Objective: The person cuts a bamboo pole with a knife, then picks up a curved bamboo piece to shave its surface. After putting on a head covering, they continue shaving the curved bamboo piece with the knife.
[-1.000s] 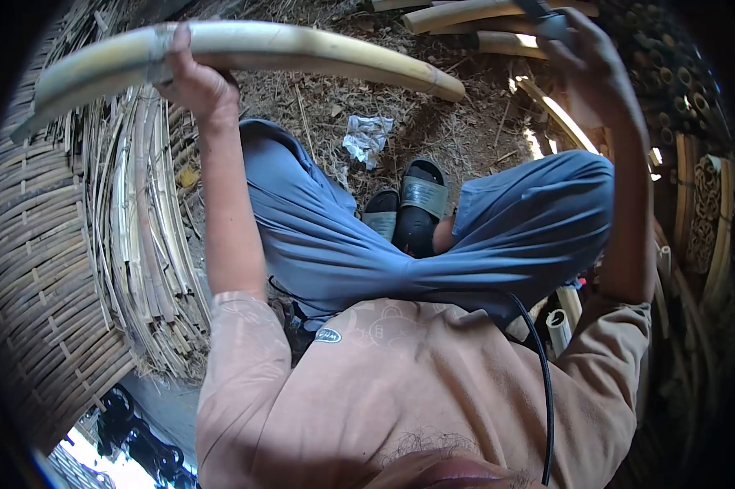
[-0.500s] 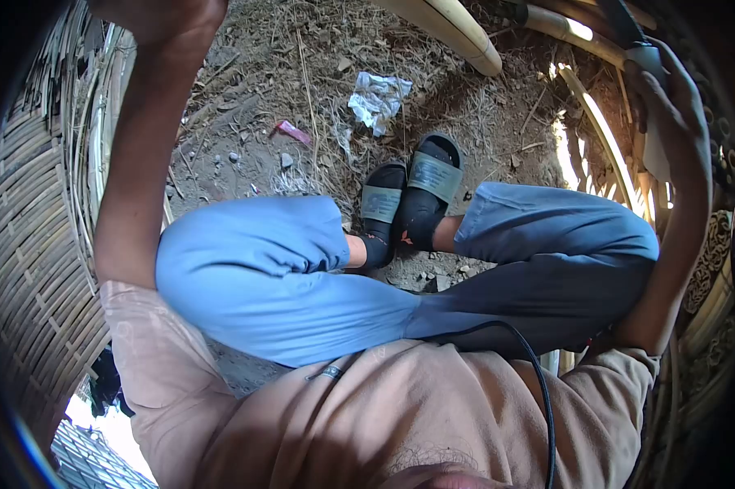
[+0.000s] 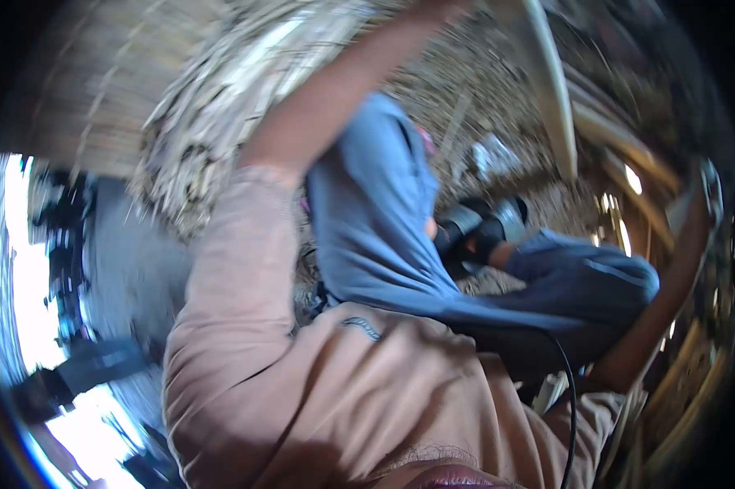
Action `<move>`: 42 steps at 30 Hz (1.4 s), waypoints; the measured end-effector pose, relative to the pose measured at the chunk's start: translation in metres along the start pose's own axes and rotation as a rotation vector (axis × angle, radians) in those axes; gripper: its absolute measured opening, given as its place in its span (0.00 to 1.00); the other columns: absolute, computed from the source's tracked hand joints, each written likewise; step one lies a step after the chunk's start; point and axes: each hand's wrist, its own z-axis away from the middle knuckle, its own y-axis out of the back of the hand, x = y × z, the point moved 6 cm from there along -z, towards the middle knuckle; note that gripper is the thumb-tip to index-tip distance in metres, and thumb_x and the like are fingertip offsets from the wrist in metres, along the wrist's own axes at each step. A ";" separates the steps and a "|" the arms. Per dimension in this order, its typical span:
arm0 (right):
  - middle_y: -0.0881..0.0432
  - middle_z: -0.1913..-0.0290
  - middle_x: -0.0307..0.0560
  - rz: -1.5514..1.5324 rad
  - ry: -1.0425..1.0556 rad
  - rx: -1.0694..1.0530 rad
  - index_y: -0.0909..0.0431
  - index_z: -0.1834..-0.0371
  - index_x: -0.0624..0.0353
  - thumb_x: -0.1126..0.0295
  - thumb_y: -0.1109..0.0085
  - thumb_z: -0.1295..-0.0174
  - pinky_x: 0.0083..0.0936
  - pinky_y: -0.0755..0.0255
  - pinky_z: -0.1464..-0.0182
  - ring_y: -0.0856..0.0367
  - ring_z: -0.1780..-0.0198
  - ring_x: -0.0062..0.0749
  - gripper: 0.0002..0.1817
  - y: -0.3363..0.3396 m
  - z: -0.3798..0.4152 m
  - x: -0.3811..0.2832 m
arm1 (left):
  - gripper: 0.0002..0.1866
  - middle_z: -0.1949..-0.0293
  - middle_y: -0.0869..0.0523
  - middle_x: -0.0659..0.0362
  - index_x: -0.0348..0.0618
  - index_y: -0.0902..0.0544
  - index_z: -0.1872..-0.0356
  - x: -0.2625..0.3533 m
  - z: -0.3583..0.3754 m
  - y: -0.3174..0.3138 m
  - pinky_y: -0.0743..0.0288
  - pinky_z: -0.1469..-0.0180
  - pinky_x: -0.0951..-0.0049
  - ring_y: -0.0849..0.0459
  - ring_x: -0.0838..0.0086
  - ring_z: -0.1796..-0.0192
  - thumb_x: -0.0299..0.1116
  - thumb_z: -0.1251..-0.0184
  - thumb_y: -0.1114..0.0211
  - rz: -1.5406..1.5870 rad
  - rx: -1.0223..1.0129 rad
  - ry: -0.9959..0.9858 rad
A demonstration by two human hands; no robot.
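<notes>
My left arm [image 3: 335, 98] reaches up and across the view, and the hand lies beyond the top edge. A thick pale bamboo pole [image 3: 553, 98] slants down close to where that arm leaves the view; whether the left hand touches it is hidden. At the far right my right hand [image 3: 701, 196] is blurred, closed around the pale grey handle [image 3: 714, 186] of a knife. The knife's dark blade is lost in shadow and blur. A whitish patch [image 3: 677, 213] shows beside this hand.
Bent legs in blue trousers [image 3: 384, 196] and sandalled feet [image 3: 507, 216] are in front of me. Crumpled white wrapping [image 3: 494, 155] lies on the littered ground. Bamboo strips [image 3: 220, 106] and a woven mat [image 3: 66, 81] are at left, more bamboo poles [image 3: 628, 143] at right.
My head has turned left, so the scene swings right and tilts. The left hand has gone out of view past the top edge. My right hand appears lower, still around the handle.
</notes>
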 end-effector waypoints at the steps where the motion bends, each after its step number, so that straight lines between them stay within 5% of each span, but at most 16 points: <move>1: 0.18 0.68 0.41 -0.036 0.025 0.011 0.17 0.53 0.59 0.63 0.30 0.43 0.27 0.28 0.69 0.22 0.70 0.24 0.17 0.003 -0.002 -0.001 | 0.37 0.45 0.17 0.50 0.35 0.30 0.35 0.021 -0.002 0.003 0.23 0.44 0.63 0.18 0.62 0.46 0.41 0.40 0.22 -0.001 0.050 0.044; 2: 0.18 0.68 0.43 -0.063 0.049 0.027 0.17 0.53 0.60 0.64 0.29 0.45 0.29 0.27 0.68 0.22 0.70 0.26 0.18 0.006 -0.006 -0.002 | 0.37 0.46 0.17 0.51 0.35 0.27 0.37 0.036 -0.003 0.006 0.24 0.44 0.62 0.18 0.63 0.48 0.45 0.42 0.21 0.000 0.100 0.087; 4: 0.18 0.67 0.47 -0.096 0.117 0.074 0.18 0.55 0.61 0.65 0.27 0.48 0.33 0.26 0.67 0.21 0.69 0.30 0.19 0.017 -0.016 -0.008 | 0.38 0.48 0.18 0.48 0.38 0.34 0.37 0.045 -0.016 0.005 0.19 0.45 0.58 0.16 0.63 0.44 0.42 0.43 0.24 -0.080 -0.210 0.019; 5: 0.18 0.67 0.48 -0.099 0.148 0.107 0.19 0.56 0.62 0.66 0.26 0.50 0.34 0.25 0.67 0.21 0.68 0.33 0.20 0.023 -0.020 -0.011 | 0.42 0.43 0.19 0.49 0.41 0.36 0.34 0.060 -0.016 0.002 0.21 0.39 0.59 0.18 0.62 0.39 0.44 0.45 0.21 -0.038 -0.180 -0.034; 8: 0.18 0.66 0.54 -0.074 0.253 0.277 0.20 0.58 0.65 0.68 0.24 0.56 0.40 0.23 0.66 0.20 0.67 0.39 0.22 0.053 -0.027 -0.030 | 0.47 0.41 0.19 0.48 0.38 0.36 0.33 0.081 -0.018 -0.013 0.25 0.33 0.59 0.19 0.63 0.37 0.42 0.51 0.17 -0.030 -0.359 0.309; 11: 0.18 0.65 0.59 0.099 0.362 0.464 0.22 0.61 0.67 0.70 0.21 0.62 0.46 0.21 0.65 0.19 0.65 0.46 0.25 0.090 -0.018 -0.050 | 0.46 0.43 0.18 0.48 0.38 0.35 0.33 0.113 -0.018 -0.013 0.25 0.34 0.60 0.18 0.62 0.38 0.38 0.53 0.17 0.008 -0.425 0.392; 13: 0.13 0.51 0.52 0.537 0.651 0.256 0.09 0.60 0.54 0.59 0.37 0.32 0.39 0.24 0.40 0.17 0.47 0.46 0.12 0.121 -0.068 -0.001 | 0.46 0.43 0.18 0.48 0.38 0.35 0.33 0.117 -0.023 -0.013 0.24 0.34 0.60 0.18 0.61 0.39 0.35 0.53 0.18 -0.078 -0.369 0.375; 18: 0.14 0.53 0.50 0.148 0.330 0.109 0.10 0.59 0.54 0.59 0.37 0.32 0.37 0.25 0.43 0.18 0.49 0.43 0.12 0.026 -0.014 0.032 | 0.40 0.48 0.20 0.52 0.42 0.36 0.35 0.054 -0.027 -0.038 0.23 0.39 0.60 0.19 0.61 0.44 0.27 0.51 0.25 0.286 -0.115 0.521; 23: 0.14 0.55 0.48 0.048 0.096 -0.230 0.10 0.58 0.55 0.59 0.37 0.31 0.35 0.26 0.46 0.18 0.51 0.40 0.13 -0.111 0.033 0.107 | 0.40 0.51 0.23 0.55 0.45 0.36 0.34 -0.017 -0.029 -0.038 0.24 0.42 0.63 0.21 0.65 0.48 0.22 0.53 0.31 0.270 0.186 0.443; 30: 0.15 0.57 0.46 -0.040 -0.115 -0.523 0.11 0.56 0.55 0.58 0.37 0.31 0.32 0.27 0.50 0.20 0.54 0.35 0.13 -0.239 0.083 0.193 | 0.50 0.42 0.25 0.51 0.42 0.44 0.28 -0.040 -0.036 -0.013 0.28 0.35 0.61 0.23 0.63 0.40 0.21 0.55 0.27 0.281 0.200 0.542; 39: 0.16 0.60 0.42 -0.047 -0.258 -0.592 0.13 0.53 0.56 0.58 0.37 0.30 0.28 0.28 0.54 0.21 0.58 0.30 0.14 -0.276 0.098 0.258 | 0.62 0.34 0.28 0.48 0.40 0.52 0.24 -0.057 -0.061 -0.011 0.33 0.27 0.56 0.26 0.60 0.33 0.23 0.60 0.17 0.225 0.063 0.546; 42: 0.17 0.61 0.41 -0.041 -0.284 -0.590 0.13 0.53 0.56 0.58 0.37 0.30 0.27 0.29 0.56 0.21 0.60 0.28 0.15 -0.277 0.101 0.268 | 0.53 0.39 0.25 0.50 0.40 0.44 0.31 -0.058 -0.065 0.001 0.31 0.31 0.58 0.24 0.62 0.37 0.29 0.58 0.18 0.216 0.058 0.569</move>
